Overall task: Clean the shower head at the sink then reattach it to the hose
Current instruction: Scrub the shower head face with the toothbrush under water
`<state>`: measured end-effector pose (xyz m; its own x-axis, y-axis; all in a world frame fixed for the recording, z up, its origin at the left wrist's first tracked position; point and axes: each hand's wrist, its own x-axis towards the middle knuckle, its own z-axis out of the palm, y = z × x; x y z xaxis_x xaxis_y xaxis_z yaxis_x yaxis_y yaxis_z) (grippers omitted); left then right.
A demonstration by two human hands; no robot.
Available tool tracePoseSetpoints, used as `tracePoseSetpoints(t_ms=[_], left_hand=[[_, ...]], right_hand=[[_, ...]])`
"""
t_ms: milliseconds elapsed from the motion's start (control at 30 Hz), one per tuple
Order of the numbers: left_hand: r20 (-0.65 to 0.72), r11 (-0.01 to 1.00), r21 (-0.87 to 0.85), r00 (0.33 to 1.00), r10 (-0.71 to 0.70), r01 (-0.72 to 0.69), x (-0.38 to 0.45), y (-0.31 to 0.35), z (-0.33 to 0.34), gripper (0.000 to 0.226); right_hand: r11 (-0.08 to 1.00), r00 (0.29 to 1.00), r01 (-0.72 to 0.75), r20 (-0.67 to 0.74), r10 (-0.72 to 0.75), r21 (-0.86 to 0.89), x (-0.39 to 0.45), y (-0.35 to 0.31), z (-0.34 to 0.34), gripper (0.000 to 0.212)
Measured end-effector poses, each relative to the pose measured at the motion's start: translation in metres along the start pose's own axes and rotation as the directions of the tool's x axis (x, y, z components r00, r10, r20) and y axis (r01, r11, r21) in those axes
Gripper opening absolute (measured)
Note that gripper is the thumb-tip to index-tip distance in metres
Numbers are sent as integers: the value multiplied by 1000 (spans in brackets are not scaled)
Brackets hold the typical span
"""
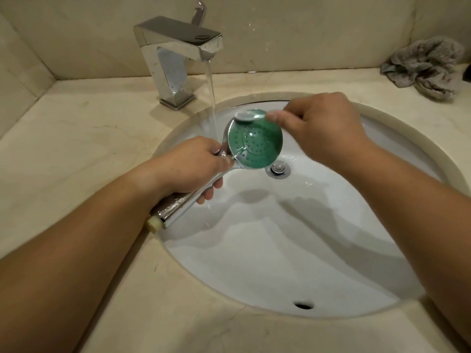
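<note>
A chrome shower head (pixel 254 145) with a round green spray face is held over the white sink (pixel 280 250), face turned up toward me. My left hand (pixel 193 166) grips its chrome handle, whose cream threaded end (pixel 153 223) sticks out over the sink's left rim. My right hand (pixel 321 126) pinches a toothbrush (pixel 248 115), and its blurred whitish head lies on the top edge of the green face. Water runs from the chrome faucet (pixel 178 44) in a stream that falls just left of the spray face. The hose is not in view.
A beige stone counter (pixel 76 138) surrounds the sink, with walls close behind and to the left. A crumpled grey cloth (pixel 425 64) lies at the back right. The drain (pixel 277 169) sits just below the shower head. An overflow hole (pixel 303 305) is at the sink's near wall.
</note>
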<state>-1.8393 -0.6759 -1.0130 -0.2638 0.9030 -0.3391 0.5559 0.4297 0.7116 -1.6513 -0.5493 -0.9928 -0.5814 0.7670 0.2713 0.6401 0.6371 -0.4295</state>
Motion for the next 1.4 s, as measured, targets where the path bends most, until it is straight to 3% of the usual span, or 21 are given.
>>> tracePoseSetpoints(t_ms=[167, 300, 400, 533, 667, 800, 933, 1100, 1300, 1400], left_hand=[[9, 1000, 18, 1000, 0, 0, 0, 0, 0, 31], [7, 1000, 19, 1000, -10, 10, 1, -2, -3, 36], [13, 1000, 4, 1000, -8, 8, 1, -1, -2, 35], [10, 1000, -26, 1000, -4, 4, 1, -1, -4, 33], [26, 999, -33, 1000, -3, 4, 1, -1, -3, 35], [21, 998, -66, 1000, -4, 6, 1, 0, -3, 30], [30, 998, -62, 1000, 6, -5, 2, 0, -2, 34], [41, 996, -91, 999, 2, 1, 2, -3, -6, 30], [41, 978, -209, 999, -7, 15, -1, -4, -12, 28], [49, 969, -247, 999, -6, 18, -2, -3, -14, 27]], right_hand=[[998, 996, 60, 62, -59, -21, -11, -5, 7, 45], [999, 998, -39, -58, 40, 25, -2, 2, 4, 48], [999, 998, 49, 34, -49, -6, -10, -5, 11, 48], [997, 992, -77, -96, 78, 19, -1, 4, 3, 48], [1000, 1000, 7, -29, -7, -12, -11, -5, 12, 47], [994, 987, -102, -125, 105, 30, -2, 1, 7, 49], [1000, 998, 2, -59, -2, -7, -12, -12, 16, 49], [987, 979, -145, -137, 153, 65, 0, 7, 5, 53], [986, 995, -80, 64, 71, 150, -17, 30, -5, 50], [993, 996, -7, 88, -3, 117, -21, 21, 0, 47]])
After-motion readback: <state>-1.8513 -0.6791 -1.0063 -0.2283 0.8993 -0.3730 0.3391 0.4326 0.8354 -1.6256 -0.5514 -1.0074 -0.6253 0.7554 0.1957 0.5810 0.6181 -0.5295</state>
